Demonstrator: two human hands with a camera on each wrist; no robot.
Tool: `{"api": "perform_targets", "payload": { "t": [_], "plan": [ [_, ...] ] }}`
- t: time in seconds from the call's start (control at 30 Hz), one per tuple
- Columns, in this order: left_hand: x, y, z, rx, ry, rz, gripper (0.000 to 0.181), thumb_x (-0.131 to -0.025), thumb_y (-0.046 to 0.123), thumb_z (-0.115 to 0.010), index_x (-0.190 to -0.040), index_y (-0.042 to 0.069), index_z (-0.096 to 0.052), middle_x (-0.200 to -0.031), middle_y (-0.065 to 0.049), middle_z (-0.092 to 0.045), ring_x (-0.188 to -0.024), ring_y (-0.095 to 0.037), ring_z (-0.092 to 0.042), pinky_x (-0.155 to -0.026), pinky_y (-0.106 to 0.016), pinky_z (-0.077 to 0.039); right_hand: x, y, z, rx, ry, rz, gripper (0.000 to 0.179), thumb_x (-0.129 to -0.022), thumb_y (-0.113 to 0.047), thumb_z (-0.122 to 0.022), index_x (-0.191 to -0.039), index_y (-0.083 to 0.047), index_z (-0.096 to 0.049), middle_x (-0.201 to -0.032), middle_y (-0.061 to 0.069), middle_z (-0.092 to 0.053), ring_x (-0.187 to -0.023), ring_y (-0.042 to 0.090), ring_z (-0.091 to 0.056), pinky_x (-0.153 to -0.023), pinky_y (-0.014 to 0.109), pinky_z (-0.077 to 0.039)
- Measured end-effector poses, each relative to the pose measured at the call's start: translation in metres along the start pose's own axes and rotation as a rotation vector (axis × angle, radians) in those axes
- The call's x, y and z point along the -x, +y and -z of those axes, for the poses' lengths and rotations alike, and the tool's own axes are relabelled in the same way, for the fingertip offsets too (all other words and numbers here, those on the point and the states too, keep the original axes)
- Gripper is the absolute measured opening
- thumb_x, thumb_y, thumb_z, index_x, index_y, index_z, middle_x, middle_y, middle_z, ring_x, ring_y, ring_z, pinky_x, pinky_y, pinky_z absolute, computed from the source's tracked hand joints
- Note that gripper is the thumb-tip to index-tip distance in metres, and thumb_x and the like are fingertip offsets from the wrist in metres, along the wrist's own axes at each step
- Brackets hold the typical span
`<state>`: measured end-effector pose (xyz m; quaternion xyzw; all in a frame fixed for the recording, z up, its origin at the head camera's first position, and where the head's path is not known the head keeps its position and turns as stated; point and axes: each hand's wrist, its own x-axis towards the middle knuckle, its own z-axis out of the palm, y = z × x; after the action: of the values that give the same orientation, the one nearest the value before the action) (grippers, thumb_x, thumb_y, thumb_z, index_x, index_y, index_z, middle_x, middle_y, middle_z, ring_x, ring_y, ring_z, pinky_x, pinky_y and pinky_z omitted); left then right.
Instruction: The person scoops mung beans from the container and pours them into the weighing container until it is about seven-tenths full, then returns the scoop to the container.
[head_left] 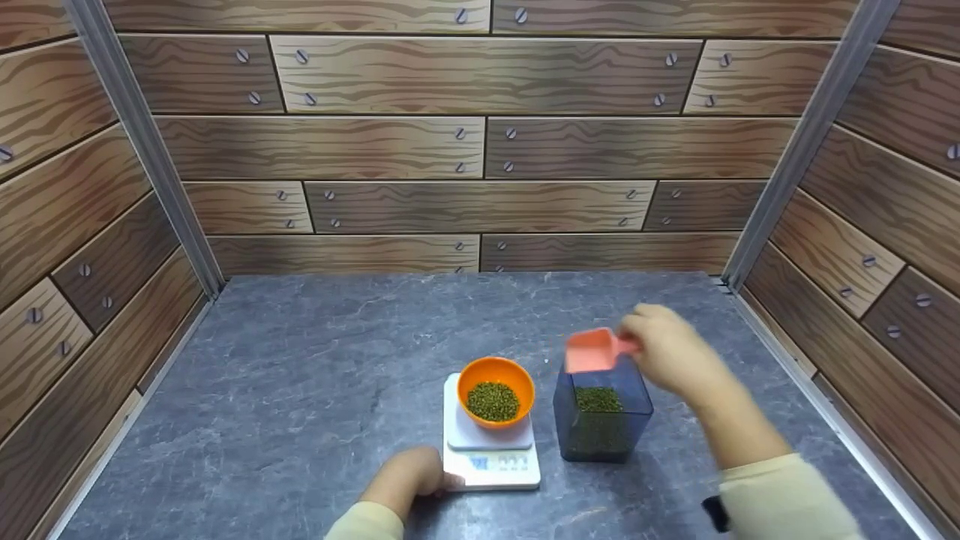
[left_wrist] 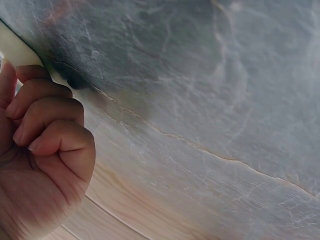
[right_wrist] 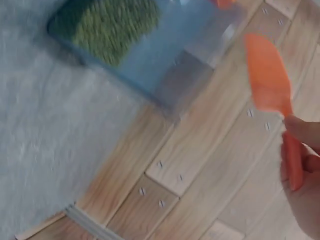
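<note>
My right hand grips a pink-orange scoop by its handle, above the rear rim of a bluish see-through container. No beans show on the scoop in the right wrist view. Small green mung beans lie inside the container. To its left, an orange bowl with more mung beans sits on a white kitchen scale. With curled fingers, my left hand holds the scale's front left corner, thumb on its edge. The scale's display is lit but its digits are blurred.
A grey marbled tabletop carries everything. Wood-patterned walls with metal corner strips enclose it at the back and both sides. The container stands a short gap to the right of the scale.
</note>
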<state>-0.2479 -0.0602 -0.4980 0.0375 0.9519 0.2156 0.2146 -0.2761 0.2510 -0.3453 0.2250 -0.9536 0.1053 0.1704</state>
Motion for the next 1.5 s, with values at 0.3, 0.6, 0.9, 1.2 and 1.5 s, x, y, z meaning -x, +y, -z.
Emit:
{"api": "perform_targets", "payload": {
  "t": [0.3,0.6,0.9,1.2,1.5],
  "plan": [
    [-0.001,-0.001,0.000,0.014,-0.003,0.008,0.039,-0.078,0.040,-0.068,-0.062,0.005,-0.062,-0.059,-0.005,-0.055,-0.061,-0.021,-0.051,-0.073,-0.039,-0.046,0.007,0.005,-0.010,0.276,-0.154,0.052,0.019,-0.057,0.010,-0.069,-0.067,-0.003,-0.061,-0.069,0.007,-0.052,-0.067,0.026,-0.051,-0.064,0.040,-0.048],
    [0.000,-0.002,0.001,0.031,0.006,-0.035,0.039,-0.078,0.038,-0.069,-0.061,0.003,-0.061,-0.057,-0.005,-0.054,-0.060,-0.021,-0.050,-0.072,-0.038,-0.046,0.010,-0.007,-0.055,0.629,-0.105,0.223,0.010,-0.067,-0.001,-0.067,-0.060,-0.005,-0.060,-0.068,0.010,-0.049,-0.068,0.026,-0.048,-0.061,0.036,-0.045],
    [0.001,-0.001,0.001,0.029,-0.006,-0.034,0.041,-0.078,0.039,-0.068,-0.061,0.003,-0.062,-0.058,-0.005,-0.054,-0.060,-0.021,-0.050,-0.072,-0.038,-0.045,0.006,0.007,-0.074,0.549,-0.180,0.236,0.016,-0.059,-0.011,-0.077,-0.065,-0.006,-0.063,-0.078,0.010,-0.054,-0.076,0.027,-0.050,-0.071,0.039,-0.046],
    [0.001,-0.001,0.002,0.037,-0.031,-0.010,0.040,-0.078,0.040,-0.068,-0.063,0.003,-0.062,-0.059,-0.005,-0.056,-0.062,-0.021,-0.051,-0.074,-0.039,-0.045,0.004,0.004,-0.073,0.396,-0.218,0.316,0.020,-0.061,0.000,-0.075,-0.076,-0.007,-0.065,-0.083,0.005,-0.054,-0.079,0.024,-0.049,-0.076,0.039,-0.046],
    [0.001,-0.001,0.002,0.055,-0.024,-0.031,0.039,-0.078,0.038,-0.068,-0.063,0.003,-0.062,-0.058,-0.005,-0.056,-0.061,-0.021,-0.051,-0.073,-0.038,-0.045,0.008,0.002,-0.064,0.332,-0.282,0.381,0.016,-0.070,0.004,-0.065,-0.078,-0.010,-0.065,-0.077,0.002,-0.050,-0.081,0.025,-0.054,-0.078,0.036,-0.047]
  ]
}}
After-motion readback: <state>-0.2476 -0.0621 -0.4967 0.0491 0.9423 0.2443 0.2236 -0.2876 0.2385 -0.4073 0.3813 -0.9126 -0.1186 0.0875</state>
